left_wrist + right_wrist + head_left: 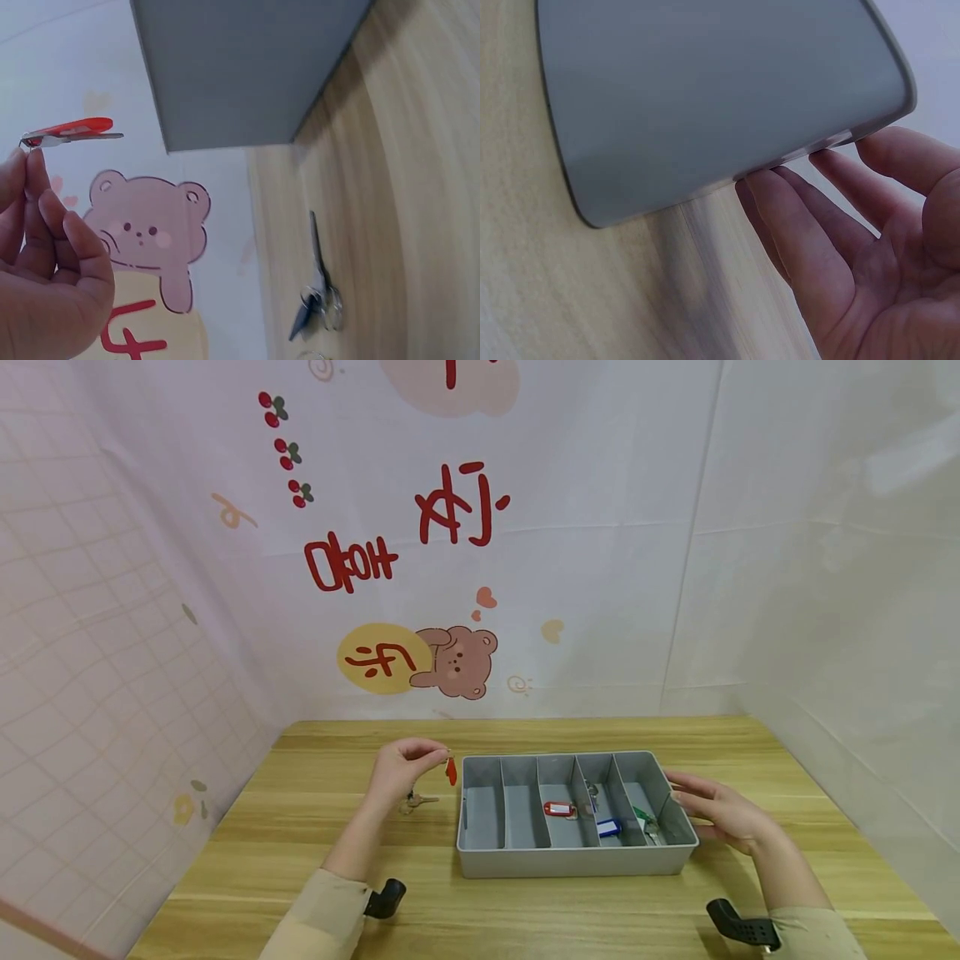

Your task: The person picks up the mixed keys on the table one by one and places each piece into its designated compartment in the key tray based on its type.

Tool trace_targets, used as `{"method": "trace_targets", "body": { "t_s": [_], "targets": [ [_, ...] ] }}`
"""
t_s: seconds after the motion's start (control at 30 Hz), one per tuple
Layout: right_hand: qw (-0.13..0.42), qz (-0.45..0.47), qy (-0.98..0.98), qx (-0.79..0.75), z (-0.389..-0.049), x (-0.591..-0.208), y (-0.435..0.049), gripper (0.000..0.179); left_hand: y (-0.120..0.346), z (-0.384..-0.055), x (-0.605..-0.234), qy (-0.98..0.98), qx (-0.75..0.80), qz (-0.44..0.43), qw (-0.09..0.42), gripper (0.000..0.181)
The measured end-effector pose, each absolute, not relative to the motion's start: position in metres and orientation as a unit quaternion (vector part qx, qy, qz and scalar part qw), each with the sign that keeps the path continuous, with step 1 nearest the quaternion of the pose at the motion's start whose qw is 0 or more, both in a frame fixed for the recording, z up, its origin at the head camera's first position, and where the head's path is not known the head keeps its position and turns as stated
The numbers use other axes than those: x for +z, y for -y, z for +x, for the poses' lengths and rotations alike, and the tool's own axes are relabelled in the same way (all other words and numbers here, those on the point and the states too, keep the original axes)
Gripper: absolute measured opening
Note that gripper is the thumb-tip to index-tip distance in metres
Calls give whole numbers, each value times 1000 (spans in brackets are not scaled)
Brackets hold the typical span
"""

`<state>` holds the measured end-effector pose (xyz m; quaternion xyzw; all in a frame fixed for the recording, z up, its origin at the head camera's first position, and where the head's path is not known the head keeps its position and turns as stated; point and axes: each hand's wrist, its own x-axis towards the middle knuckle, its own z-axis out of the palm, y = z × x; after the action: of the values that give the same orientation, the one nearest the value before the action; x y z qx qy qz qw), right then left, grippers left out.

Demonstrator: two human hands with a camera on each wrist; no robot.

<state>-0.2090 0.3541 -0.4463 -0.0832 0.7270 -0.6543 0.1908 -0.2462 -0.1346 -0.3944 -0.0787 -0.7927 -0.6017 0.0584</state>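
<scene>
My left hand (397,774) pinches a small metal ring between thumb and fingertip, just left of the grey divided tray (570,862). From the ring hang a red key tag (86,126) and a key (94,137). On the table below that hand lies another key (316,247) with rings and a dark tag (302,316). My right hand (723,814) rests its fingers against the tray's right end wall, the thumb at the rim. Inside the tray are a red tag (558,809), a blue tag (609,828) and a green tag (642,815) with keys.
The tray stands on a wooden table (420,914), its compartments side by side. The two leftmost compartments show bare grey floors. A white printed cloth (585,568) hangs behind the table and along both sides.
</scene>
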Motion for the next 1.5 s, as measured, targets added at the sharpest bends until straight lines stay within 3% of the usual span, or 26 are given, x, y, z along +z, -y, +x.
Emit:
{"method": "trace_targets", "body": {
  "t_s": [1.13,1.5],
  "targets": [
    [195,-80,-730,-650,-207,-444,-355,64,54,-239,-386,735,-661,-153,19,15],
    [197,-83,-721,-659,-208,-446,-355,58,30,-233,-389,720,-667,-189,-22,15]
  ]
}}
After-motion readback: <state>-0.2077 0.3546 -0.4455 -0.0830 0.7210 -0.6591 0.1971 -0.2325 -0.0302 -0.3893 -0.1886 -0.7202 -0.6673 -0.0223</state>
